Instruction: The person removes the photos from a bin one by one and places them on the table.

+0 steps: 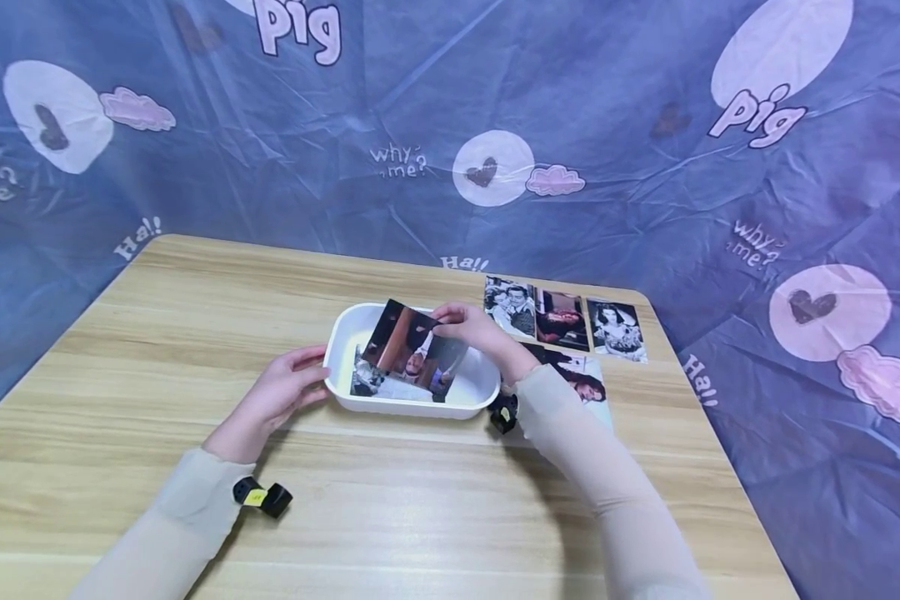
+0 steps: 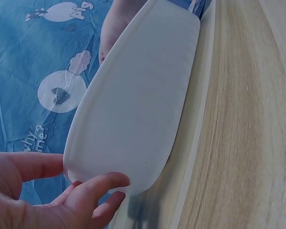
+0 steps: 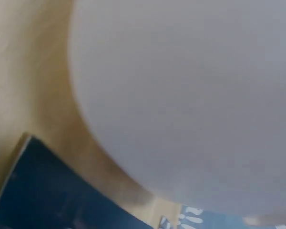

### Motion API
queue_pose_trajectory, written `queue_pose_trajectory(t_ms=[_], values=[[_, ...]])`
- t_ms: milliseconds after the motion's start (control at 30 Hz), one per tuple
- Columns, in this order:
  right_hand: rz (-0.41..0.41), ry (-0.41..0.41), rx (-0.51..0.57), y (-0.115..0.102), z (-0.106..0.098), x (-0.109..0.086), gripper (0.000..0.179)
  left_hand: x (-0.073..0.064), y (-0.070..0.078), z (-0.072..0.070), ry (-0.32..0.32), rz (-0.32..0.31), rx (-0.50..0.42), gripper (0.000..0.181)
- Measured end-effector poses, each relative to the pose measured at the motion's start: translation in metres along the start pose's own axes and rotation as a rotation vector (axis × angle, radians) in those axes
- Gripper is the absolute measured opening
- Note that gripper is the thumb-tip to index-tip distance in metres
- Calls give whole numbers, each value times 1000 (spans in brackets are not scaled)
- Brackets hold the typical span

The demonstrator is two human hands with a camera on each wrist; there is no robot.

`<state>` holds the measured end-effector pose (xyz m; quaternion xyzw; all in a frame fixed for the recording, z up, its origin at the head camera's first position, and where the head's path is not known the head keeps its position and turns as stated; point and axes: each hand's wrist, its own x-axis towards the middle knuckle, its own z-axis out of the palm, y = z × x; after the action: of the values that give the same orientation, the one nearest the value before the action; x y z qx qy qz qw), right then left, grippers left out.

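A white plastic tray [image 1: 461, 410] with raised sides stands on the table, photo prints lying inside it. My left hand [image 1: 279, 385] grips the tray's left end, the thumb at the rim; the left wrist view shows the fingers of this hand [image 2: 52, 200] against the tray's outer wall [image 2: 128, 100]. Over the tray, my right hand [image 1: 474, 327] pinches the upper right edge of a colour photo print [image 1: 412, 346], which is tilted. Beneath it, a black-and-white photo print [image 1: 367, 377] partly shows in the tray. The right wrist view is mostly filled by the tray's blurred wall [image 3: 181, 95].
Right of the tray, several photo prints lie on the wooden table [image 1: 390, 500], among them a black-and-white one [image 1: 510, 305], a dark red one [image 1: 562, 320] and one of a person in a pale dress [image 1: 617, 328]. Another print [image 1: 587, 385] is partly behind my right forearm. Blue patterned cloth [image 1: 420, 100] hangs behind.
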<state>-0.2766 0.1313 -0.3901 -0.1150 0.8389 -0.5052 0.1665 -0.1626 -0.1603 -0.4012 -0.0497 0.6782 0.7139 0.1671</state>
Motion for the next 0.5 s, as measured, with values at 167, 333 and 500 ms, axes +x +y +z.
queue_pose_trajectory(t_ms=[167, 333, 500], values=[[-38, 120, 165, -7, -18, -13, 31, 1, 0, 1, 4, 1, -14, 61], [-43, 262, 407, -1, -57, -39, 20, 1, -1, -1, 1, -4, -19, 62], [-33, 329, 578, 22, -113, -80, 31, 2, -2, -3, -1, 2, -28, 62]])
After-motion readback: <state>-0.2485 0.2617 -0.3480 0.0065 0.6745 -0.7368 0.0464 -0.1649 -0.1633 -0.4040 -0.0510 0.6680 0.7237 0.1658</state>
